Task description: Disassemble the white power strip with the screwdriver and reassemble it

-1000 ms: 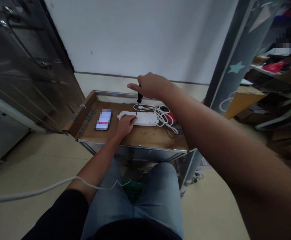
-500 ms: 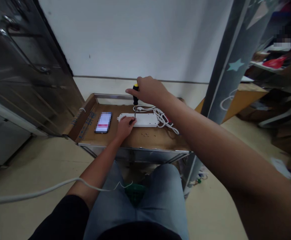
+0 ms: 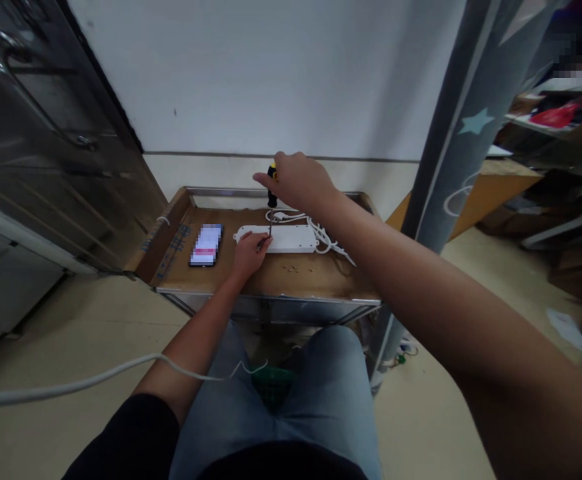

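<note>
A white power strip [image 3: 291,239] lies lengthwise on a cardboard-lined stand, with small holes along its upper face. My left hand [image 3: 251,253] is closed on its left part, fingertips close to the screwdriver's tip. My right hand [image 3: 301,179] is wrapped round the black and yellow handle of a screwdriver [image 3: 272,193]. Its shaft points straight down onto the strip; what lies under the tip is too small to make out. Several tiny screws [image 3: 291,269] are scattered on the cardboard in front of the strip. A white cord [image 3: 323,235] is bundled at the strip's right end, partly behind my right forearm.
A phone [image 3: 206,245] with a lit screen lies left of the strip. The stand's cardboard lining [image 3: 265,283] has raised sides. A grey post [image 3: 438,173] rises at the right, and a white panel [image 3: 281,80] stands behind. A white cable [image 3: 95,380] crosses over my left forearm.
The view has shifted slightly. My right hand stays on the upright screwdriver, its handle turned a little, and my left hand keeps its place on the strip.
</note>
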### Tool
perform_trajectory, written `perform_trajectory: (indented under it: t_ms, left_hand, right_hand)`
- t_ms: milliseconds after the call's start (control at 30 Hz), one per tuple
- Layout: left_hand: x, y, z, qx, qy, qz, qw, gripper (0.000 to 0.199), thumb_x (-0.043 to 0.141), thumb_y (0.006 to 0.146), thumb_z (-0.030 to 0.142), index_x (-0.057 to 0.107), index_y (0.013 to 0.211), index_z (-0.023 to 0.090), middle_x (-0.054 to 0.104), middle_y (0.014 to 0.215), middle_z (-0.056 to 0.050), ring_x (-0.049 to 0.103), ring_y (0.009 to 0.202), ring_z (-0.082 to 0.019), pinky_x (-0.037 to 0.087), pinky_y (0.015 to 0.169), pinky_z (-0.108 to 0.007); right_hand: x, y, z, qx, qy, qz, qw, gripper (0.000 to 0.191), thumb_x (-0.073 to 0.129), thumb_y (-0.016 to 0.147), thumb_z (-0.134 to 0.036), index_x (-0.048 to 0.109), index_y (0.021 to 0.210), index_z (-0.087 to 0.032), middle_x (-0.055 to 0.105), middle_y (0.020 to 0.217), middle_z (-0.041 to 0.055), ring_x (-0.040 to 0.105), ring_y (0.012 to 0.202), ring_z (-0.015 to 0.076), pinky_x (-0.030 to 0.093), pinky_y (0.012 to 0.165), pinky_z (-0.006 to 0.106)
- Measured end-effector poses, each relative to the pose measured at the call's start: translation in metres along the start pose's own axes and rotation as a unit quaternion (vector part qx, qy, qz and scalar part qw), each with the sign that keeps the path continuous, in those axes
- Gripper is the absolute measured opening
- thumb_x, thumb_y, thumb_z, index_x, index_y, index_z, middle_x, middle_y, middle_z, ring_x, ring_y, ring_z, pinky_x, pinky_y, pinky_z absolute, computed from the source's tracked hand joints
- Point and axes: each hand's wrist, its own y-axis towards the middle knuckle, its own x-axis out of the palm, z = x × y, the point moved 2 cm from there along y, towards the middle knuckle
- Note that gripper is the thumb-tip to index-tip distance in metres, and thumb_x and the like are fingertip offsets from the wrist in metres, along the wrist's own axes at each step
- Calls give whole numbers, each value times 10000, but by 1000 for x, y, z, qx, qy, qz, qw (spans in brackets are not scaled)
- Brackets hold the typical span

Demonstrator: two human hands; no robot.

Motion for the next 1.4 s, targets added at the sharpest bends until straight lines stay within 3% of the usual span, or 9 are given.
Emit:
perform_trajectory:
  t_ms: [200,400,533,600,767,933,1000,1233,1400]
  left_hand:
    - [-1,-1,1,7,-1,-4,1000,216,602,1040,314,777,1088,198,821,1143,-84,747,1095,-215,455,1196,-415]
    - [0,0,1,3,3,-11,1000,190,611,1035,293,778,1085,218,813,1201,-56,736,1139,-214,442,1216,-432]
    - [-1,0,1,0,3,-14,1000,207,595,1042,309,780,1092,230,812,1197,-58,732,1139,-226,465,1195,-452]
    - [-2,-1,2,-1,2,-14,1000,207,599,1039,315,780,1096,232,811,1195,-60,727,1146,-232,485,1173,-449]
    - [-2,-1,2,3,4,-13,1000,177,622,1026,293,779,1077,228,814,1182,-52,731,1130,-224,470,1195,-436]
    - [0,0,0,4,7,-14,1000,167,637,1015,284,774,1085,220,810,1193,-65,725,1147,-234,484,1172,-435]
    - [0,0,0,5,9,-15,1000,154,646,1007,283,774,1072,225,812,1177,-61,727,1133,-239,484,1167,-441]
    - [0,0,-1,13,5,-7,1000,137,660,990,260,776,1052,221,815,1171,-64,735,1127,-239,473,1183,-446]
    - [2,0,-2,19,0,3,1000,115,713,936,219,771,1035,224,819,1160,-57,743,1134,-239,505,1150,-439]
  right_hand:
    - [-5,6,-1,-103,37,-94,990,409,612,934,-256,593,1323,-134,689,1258,162,643,1124,275,507,1010,376]
    - [-4,1,-3,-26,1,-16,1000,597,510,1003,-604,624,1255,-74,647,1283,263,631,1204,418,500,1030,534]
    - [-3,6,-1,-67,15,-54,996,352,590,977,-313,635,1265,-116,684,1272,200,651,1158,332,514,992,431]
    - [-4,8,0,-116,55,-81,988,470,679,908,-255,588,1360,-159,686,1309,145,643,1153,273,514,992,368]
    - [-7,5,-5,-45,19,-31,998,640,564,971,-625,604,1315,-86,663,1297,238,629,1198,381,500,1029,491]
    - [-11,8,-6,-44,-14,-67,997,391,580,973,-363,623,1273,-115,694,1229,210,663,1113,347,531,947,443]
    - [-14,9,-4,-76,17,-99,992,506,669,904,-295,560,1376,-152,704,1232,163,662,1077,303,535,925,399]
    - [-9,0,-13,-50,-20,-40,998,627,492,999,-640,645,1264,-92,661,1292,248,634,1203,420,513,990,510]
    - [-9,8,-8,-71,-29,-67,995,395,556,977,-291,641,1311,-98,695,1280,216,666,1163,355,524,930,430]
